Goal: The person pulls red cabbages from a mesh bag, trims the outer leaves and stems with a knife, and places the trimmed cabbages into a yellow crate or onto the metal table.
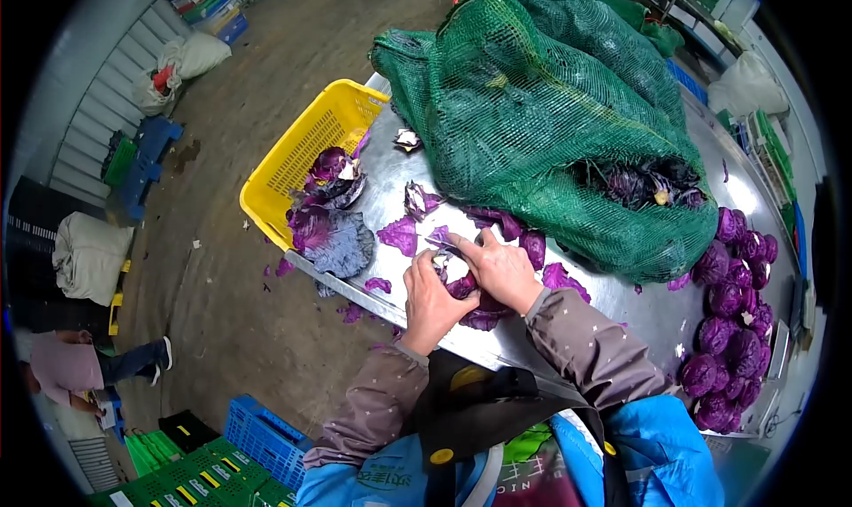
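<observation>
My left hand (pixel 435 299) curls round the side of a red cabbage (pixel 460 285) whose pale cut stem end faces up. Over its far right side lies my right hand (pixel 499 267), fingers closed, with what looks like a small knife (pixel 441 243) at the index finger; most of it is hidden. Loose purple leaves (pixel 398 235) are scattered on the metal table (pixel 390 165) around both hands. Just beyond them bulges a green mesh sack (pixel 532 143), with dark red cabbages (pixel 643 185) showing at its opening.
A yellow basket (pixel 306 108) with cabbage leaves (pixel 333 227) adjoins the table's left edge. Several trimmed red cabbages (pixel 732 312) are heaped at the right. Blue (pixel 266 436) and green crates (pixel 204 476) stand on the floor, lower left. Another person (pixel 75 365) is at far left.
</observation>
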Demonstrator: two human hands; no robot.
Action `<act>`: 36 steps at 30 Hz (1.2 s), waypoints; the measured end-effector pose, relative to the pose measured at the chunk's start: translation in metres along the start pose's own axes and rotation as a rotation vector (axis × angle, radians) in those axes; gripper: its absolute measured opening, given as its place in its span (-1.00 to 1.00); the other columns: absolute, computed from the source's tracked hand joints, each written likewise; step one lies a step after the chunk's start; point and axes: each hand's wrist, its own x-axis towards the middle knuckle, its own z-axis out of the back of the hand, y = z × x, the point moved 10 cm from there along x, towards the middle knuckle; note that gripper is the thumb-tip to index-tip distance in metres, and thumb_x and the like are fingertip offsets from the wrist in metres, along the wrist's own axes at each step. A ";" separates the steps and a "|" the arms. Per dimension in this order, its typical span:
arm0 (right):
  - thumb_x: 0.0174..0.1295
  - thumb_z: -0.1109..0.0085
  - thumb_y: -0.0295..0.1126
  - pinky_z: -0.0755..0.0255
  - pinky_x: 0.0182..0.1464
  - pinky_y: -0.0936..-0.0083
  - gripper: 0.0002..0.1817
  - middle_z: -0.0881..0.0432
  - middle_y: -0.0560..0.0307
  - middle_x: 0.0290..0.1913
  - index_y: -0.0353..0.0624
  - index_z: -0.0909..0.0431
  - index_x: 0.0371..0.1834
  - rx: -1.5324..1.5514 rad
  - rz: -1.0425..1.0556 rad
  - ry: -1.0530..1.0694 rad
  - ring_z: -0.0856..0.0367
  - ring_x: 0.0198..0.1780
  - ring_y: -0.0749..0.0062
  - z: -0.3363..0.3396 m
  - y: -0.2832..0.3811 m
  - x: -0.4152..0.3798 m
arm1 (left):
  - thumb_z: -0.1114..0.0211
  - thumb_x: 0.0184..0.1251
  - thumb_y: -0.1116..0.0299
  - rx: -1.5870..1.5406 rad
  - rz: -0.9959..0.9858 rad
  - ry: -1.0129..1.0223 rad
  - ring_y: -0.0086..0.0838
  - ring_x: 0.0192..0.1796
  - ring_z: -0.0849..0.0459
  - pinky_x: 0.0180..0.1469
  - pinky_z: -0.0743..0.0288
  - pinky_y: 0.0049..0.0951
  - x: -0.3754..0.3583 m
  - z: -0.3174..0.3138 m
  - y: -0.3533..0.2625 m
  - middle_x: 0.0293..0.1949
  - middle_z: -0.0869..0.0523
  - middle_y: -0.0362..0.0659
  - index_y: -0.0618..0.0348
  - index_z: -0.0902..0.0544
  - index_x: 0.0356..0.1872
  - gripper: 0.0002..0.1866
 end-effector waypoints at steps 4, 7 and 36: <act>0.15 -0.20 -0.22 -0.50 -0.27 0.09 -0.61 -0.63 -0.18 -0.40 -0.05 -0.50 0.04 0.169 -0.212 -0.008 -0.64 -0.30 -0.03 -0.033 -0.064 0.007 | -0.54 -0.32 0.26 0.056 -0.211 -0.074 0.00 0.13 -0.33 0.24 -0.20 -0.11 -0.017 0.002 -0.021 0.09 -0.33 0.12 0.36 -0.22 0.13 -0.08; 0.12 -0.25 -0.21 -0.43 -0.19 0.10 -0.67 -0.64 -0.19 -0.33 -0.16 -0.60 -0.12 0.470 -0.368 0.105 -0.62 -0.23 -0.07 -0.045 -0.080 -0.005 | -0.54 -0.31 0.26 -0.086 -0.251 0.048 0.01 0.23 -0.26 0.30 -0.17 -0.12 -0.012 0.006 -0.003 0.16 -0.28 0.11 0.33 -0.22 0.17 -0.07; 0.21 -0.04 -0.41 -0.53 -0.42 0.25 -0.49 -0.45 0.01 -0.02 0.29 -0.39 0.25 0.243 0.052 0.011 -0.60 -0.42 0.04 0.017 0.007 -0.050 | -0.60 -0.26 0.26 -0.322 -0.048 -0.133 -0.15 0.09 -0.37 0.16 -0.31 -0.23 -0.016 0.011 0.020 -0.02 -0.30 0.06 0.31 -0.20 0.08 -0.11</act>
